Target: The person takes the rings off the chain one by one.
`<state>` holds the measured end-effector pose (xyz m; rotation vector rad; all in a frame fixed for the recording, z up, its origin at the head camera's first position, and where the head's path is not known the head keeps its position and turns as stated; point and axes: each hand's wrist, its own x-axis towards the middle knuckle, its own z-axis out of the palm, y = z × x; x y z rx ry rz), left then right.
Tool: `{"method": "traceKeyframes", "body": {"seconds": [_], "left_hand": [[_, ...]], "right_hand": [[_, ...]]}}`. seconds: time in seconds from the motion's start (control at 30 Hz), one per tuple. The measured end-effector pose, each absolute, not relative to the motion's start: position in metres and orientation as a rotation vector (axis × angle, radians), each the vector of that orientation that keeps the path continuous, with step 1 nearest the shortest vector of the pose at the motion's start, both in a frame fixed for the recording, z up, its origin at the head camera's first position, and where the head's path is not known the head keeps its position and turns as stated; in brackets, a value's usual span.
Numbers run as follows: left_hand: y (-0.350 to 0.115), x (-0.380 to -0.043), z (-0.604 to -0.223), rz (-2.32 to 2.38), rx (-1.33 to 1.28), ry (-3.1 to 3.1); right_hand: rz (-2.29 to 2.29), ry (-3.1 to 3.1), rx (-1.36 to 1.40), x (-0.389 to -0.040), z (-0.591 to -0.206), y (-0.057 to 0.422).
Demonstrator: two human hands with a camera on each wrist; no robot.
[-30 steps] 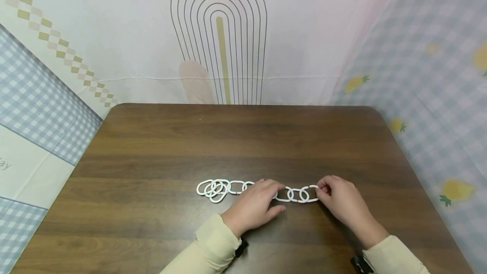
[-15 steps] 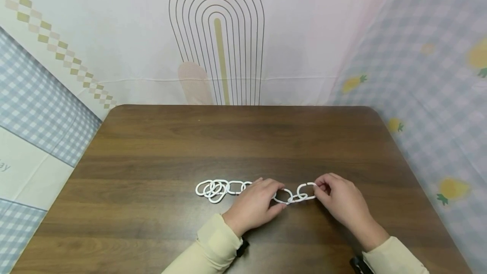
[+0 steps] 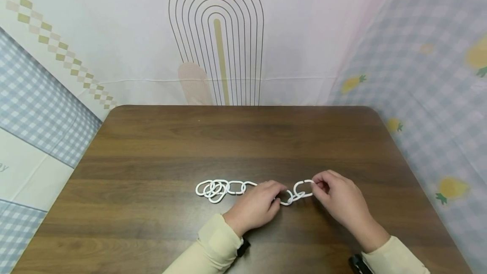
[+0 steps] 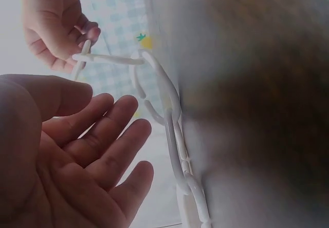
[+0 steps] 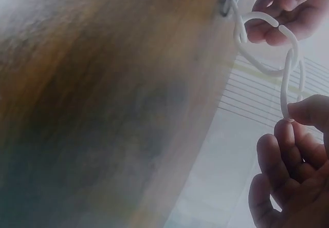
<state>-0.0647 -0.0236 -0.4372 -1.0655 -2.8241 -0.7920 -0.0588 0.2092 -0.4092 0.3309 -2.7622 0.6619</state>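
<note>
A chain of white oval plastic links runs sideways along the table in the head view. My right hand pinches its right end link between thumb and fingertips, and that end is lifted off the table. Over the middle of the chain is my left hand, hiding some links. Its fingers are loosely bent in the left wrist view, with thumb and fingertips apart and no link between them. Small gaps show in some links, one of them near the left fingers in the right wrist view.
Several overlapping links lie bunched at the chain's left end. Below them is a brown wooden table with rounded far corners. Patterned cloth hangs behind and at both sides.
The right hand has moved slightly up and left, raising the end links. The left thumb has come nearer its fingers. The bunched left end has stayed in place.
</note>
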Motion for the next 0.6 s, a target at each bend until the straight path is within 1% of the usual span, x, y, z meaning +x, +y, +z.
{"method": "traceKeyframes", "body": {"seconds": [0.6], "left_hand": [[-0.023,-0.066,-0.434,-1.053,-1.186,-2.677]], "right_hand": [[0.670,-2.663,0.519,-0.048,-0.382,0.192]]}}
